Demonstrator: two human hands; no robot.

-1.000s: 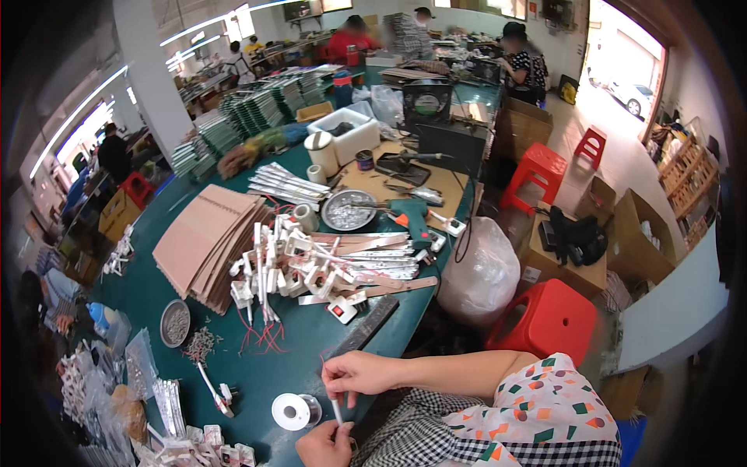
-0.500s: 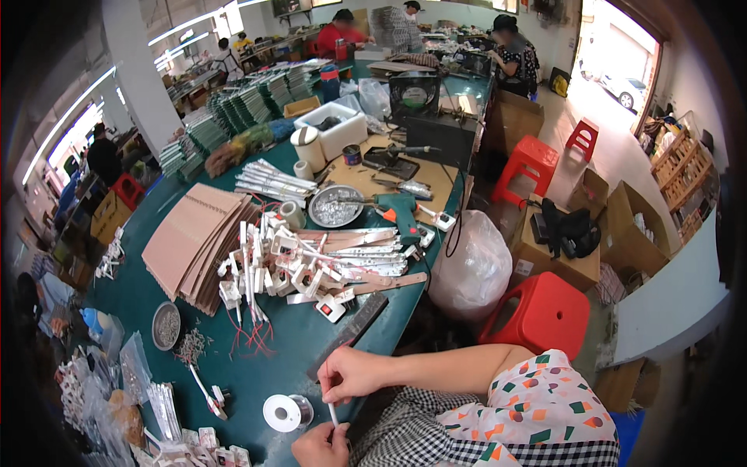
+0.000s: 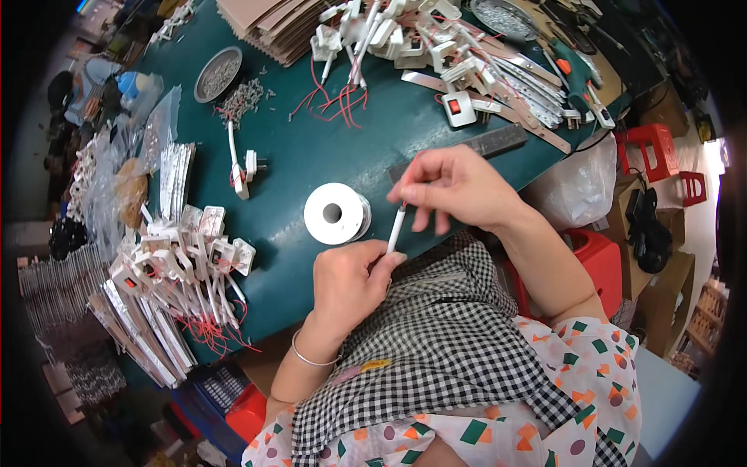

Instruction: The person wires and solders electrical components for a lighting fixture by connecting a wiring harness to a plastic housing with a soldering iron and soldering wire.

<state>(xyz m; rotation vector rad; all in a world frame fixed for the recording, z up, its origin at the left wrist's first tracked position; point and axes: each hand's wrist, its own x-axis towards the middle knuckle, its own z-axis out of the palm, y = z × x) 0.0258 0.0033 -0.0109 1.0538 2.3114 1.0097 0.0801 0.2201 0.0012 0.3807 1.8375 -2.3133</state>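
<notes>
My left hand (image 3: 354,280), with a bangle at its wrist, is closed on a short white cable (image 3: 396,229), held tilted over the table's near edge. Red wires (image 3: 404,205) come out of the cable's upper end. At that end my right hand (image 3: 459,187) pinches the red wires between thumb and forefinger, its other fingers loosely bent. Just left of the hands a white spool (image 3: 333,214) stands on the green table (image 3: 288,163). Behind my right hand lies a dark flat bar (image 3: 498,142).
At left are white switch housings with red wires (image 3: 183,253) and metal strips (image 3: 148,335). Farther back are a dish of small screws (image 3: 219,75), a pile of loose screws (image 3: 243,101), brown boards (image 3: 272,27), more switch parts (image 3: 459,109) and a glue gun (image 3: 574,78). A red stool (image 3: 595,272) stands right.
The view has tipped down toward my lap and the near table. My right hand has moved up along the cable's wire end, while my left hand keeps hold of the cable.
</notes>
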